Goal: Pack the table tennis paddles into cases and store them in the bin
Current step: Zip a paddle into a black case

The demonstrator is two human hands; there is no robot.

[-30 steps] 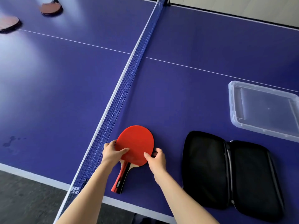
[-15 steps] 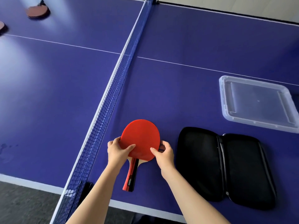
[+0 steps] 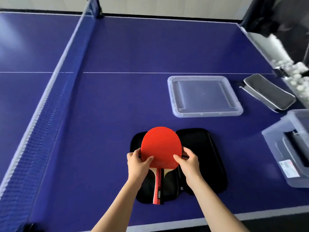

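A red table tennis paddle (image 3: 160, 144) hangs over the left half of an open black case (image 3: 204, 158) lying flat on the blue table. My left hand (image 3: 138, 164) grips the blade's lower left edge and my right hand (image 3: 188, 162) grips its lower right edge. The handle points toward me over the case. A clear plastic bin (image 3: 274, 148) with a dark case inside it stands at the right edge. Whether there is a second paddle under the red one, I cannot tell.
The bin's clear lid (image 3: 173, 91) lies flat beyond the open case. A closed grey case (image 3: 269, 92) lies at the far right. The blue net (image 3: 55, 84) runs along the left. White balls (image 3: 297, 76) pile at the far right corner.
Both hands have carried the paddle right, from the table beside the net to above the open case's left half. The camera has swung right, bringing the bin and grey case into view.
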